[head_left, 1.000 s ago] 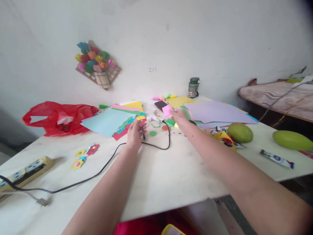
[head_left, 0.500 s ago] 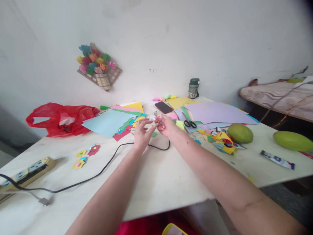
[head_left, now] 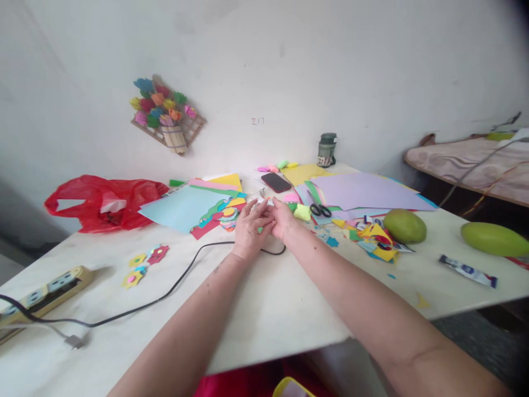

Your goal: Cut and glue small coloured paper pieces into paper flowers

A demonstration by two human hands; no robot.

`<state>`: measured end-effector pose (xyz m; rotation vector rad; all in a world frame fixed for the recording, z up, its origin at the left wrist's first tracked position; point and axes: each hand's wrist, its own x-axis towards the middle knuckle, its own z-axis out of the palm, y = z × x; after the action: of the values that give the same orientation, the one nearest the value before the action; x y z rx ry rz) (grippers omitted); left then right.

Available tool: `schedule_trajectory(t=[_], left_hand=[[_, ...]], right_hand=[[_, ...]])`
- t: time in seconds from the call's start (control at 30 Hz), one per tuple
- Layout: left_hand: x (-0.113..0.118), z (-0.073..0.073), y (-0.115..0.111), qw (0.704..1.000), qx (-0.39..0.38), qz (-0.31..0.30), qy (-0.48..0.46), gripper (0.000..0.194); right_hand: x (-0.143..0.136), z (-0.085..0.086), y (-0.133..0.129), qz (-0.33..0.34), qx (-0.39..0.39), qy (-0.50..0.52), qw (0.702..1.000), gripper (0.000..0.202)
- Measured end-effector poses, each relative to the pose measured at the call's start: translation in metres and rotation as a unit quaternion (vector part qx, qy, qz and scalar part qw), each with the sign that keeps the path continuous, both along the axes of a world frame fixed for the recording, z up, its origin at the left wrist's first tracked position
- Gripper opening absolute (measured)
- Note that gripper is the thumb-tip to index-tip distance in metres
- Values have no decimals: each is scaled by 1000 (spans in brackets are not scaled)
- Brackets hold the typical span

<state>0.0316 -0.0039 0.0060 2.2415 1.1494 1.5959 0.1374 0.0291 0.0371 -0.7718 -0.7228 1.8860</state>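
Observation:
My left hand and my right hand meet over the middle of the table, fingertips touching. The fingers of both are curled inward around something too small and hidden to make out. Just left of my left hand lies a round paper piece with a yellow centre, beside wavy-edged coloured strips. Right of my right hand are a yellow-green piece and black-handled scissors. A dark phone lies behind the hands.
A red plastic bag, paper flowers, a power strip and black cable are at left. Purple sheets, paper scraps, green fruits and a tube lie right. A bottle stands behind.
My left hand has moved slightly right and turned, its back now showing more, and the two hands are closer together. The round paper piece beside it shows more fully.

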Motion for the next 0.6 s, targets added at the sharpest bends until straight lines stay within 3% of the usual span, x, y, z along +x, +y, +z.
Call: schedule_trajectory(t=[0.13, 0.33, 0.43, 0.6], left_hand=[[9, 4, -6, 998, -4, 5, -60, 9], [4, 2, -3, 979, -27, 81, -183, 25], [-4, -1, 1, 963, -63, 94, -246, 28], [-11, -1, 5, 941, -128, 61, -309, 25]], right_hand=[[-1, 2, -3, 2, 69, -16, 997, 52], [-8, -2, -11, 19, 128, -85, 988, 50], [-6, -8, -13, -24, 205, -177, 962, 41], [-2, -15, -12, -52, 337, -267, 901, 36]])
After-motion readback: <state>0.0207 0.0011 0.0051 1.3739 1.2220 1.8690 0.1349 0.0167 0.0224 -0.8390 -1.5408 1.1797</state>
